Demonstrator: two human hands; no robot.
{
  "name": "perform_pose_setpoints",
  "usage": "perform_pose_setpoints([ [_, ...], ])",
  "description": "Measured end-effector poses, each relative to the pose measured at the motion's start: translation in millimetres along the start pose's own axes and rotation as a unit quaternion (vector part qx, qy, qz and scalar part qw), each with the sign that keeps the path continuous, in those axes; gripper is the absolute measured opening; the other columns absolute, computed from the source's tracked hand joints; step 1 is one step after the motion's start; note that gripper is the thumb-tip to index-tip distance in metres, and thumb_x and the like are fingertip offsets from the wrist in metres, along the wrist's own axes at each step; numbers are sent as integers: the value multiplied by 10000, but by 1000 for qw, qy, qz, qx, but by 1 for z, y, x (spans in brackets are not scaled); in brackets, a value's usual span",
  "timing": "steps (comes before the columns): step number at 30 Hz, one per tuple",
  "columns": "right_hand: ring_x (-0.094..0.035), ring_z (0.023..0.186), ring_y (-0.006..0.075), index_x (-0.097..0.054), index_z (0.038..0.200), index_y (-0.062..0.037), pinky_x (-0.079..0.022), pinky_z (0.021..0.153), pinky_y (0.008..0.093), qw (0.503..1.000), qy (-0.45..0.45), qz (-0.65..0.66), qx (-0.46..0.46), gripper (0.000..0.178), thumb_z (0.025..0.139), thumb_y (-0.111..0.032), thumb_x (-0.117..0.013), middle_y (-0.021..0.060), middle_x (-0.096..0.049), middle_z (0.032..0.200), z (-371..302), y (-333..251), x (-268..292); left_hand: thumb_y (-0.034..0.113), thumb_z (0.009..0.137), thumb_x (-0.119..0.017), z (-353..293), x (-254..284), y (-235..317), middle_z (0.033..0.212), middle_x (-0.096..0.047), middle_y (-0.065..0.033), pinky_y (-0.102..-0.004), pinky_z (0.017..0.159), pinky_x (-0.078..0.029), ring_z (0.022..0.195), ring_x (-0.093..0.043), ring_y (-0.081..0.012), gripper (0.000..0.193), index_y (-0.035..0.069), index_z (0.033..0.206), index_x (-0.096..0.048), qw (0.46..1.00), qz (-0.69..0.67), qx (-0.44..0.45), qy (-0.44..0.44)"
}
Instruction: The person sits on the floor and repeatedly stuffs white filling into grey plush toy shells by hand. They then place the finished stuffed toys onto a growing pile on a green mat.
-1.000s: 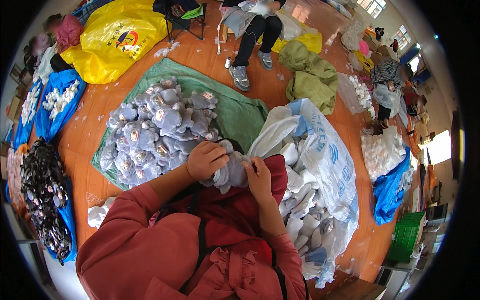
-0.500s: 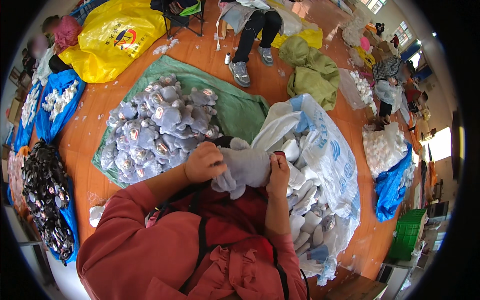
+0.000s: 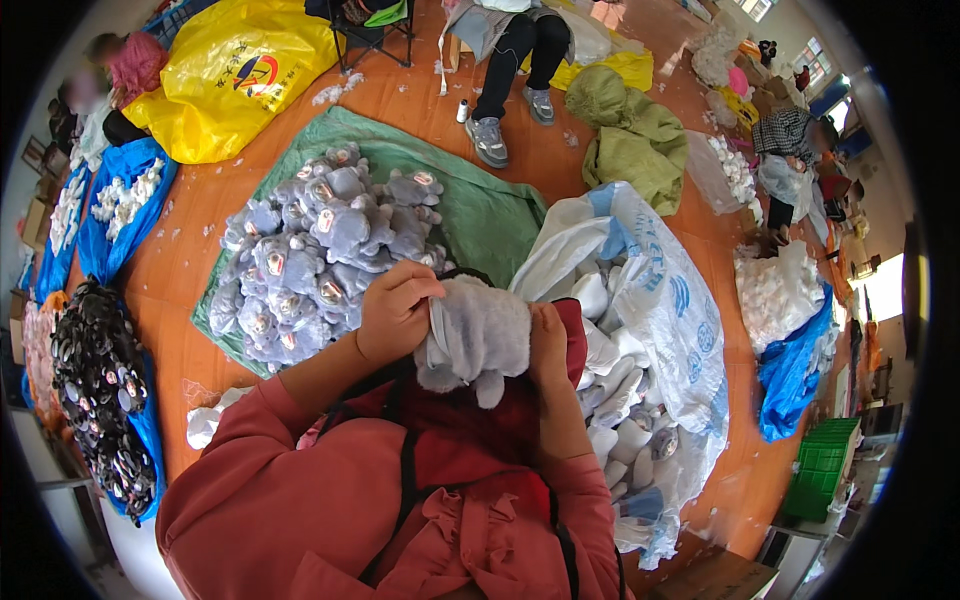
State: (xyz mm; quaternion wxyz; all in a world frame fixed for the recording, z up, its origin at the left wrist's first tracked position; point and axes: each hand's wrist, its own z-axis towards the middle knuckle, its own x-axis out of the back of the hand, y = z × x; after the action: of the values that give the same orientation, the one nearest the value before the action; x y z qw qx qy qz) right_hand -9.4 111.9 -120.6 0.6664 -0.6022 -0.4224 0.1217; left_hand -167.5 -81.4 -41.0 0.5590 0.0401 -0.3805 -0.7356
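A grey plush toy skin (image 3: 487,332) hangs between my two hands above my lap, with a rounded, ear-like piece at its lower edge. My left hand (image 3: 393,310) pinches its left side, thumb and fingers closed at an edge of the fabric. My right hand (image 3: 547,343) grips the opposite side, its fingers partly hidden behind the plush. A heap of grey plush toys (image 3: 310,255) lies on a green cloth (image 3: 475,195) ahead and to the left. Just right of my right hand, an opened white sack (image 3: 665,300) holds several loose grey-and-white plush pieces (image 3: 622,440).
Black plush pieces (image 3: 95,390) lie on a blue sheet at the left. A yellow sack (image 3: 225,85), an olive sack (image 3: 635,140) and a seated person's shoes (image 3: 488,140) are ahead. A green crate (image 3: 822,468) and a bag of white stuff (image 3: 778,295) stand at the right.
The plush skin has turned from lying sideways to hanging more upright, its shape more bunched. My left hand has moved up and left, now closed on its edge; my right hand has shifted slightly lower.
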Motion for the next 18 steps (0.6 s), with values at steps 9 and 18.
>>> perform_pose_setpoints([
  [9, -607, 840, 157, -600, 1070, -24, -483, 777, 283, 992, -63, 76, 73, 147, 931, -68, -622, 92, -640, 908, 9, -19, 6, -43, 592, -667, 26, 7, 28, 818, -582, -80, -360, 627, -472, 735, -579, -286, 262, 85, 820, -656, 993, 91, -7, -80],
  [18, -609, 865, 239, -603, 972, -47, -493, 757, 308, 949, -118, 25, 291, 332, 706, -8, -797, 80, -607, 970, -17, -94, 21, -6, 586, -665, 45, -6, 53, 810, -534, -85, -393, 640, -489, 782, -572, -302, 277, 78, 848, -634, 973, 182, 0, -141],
])
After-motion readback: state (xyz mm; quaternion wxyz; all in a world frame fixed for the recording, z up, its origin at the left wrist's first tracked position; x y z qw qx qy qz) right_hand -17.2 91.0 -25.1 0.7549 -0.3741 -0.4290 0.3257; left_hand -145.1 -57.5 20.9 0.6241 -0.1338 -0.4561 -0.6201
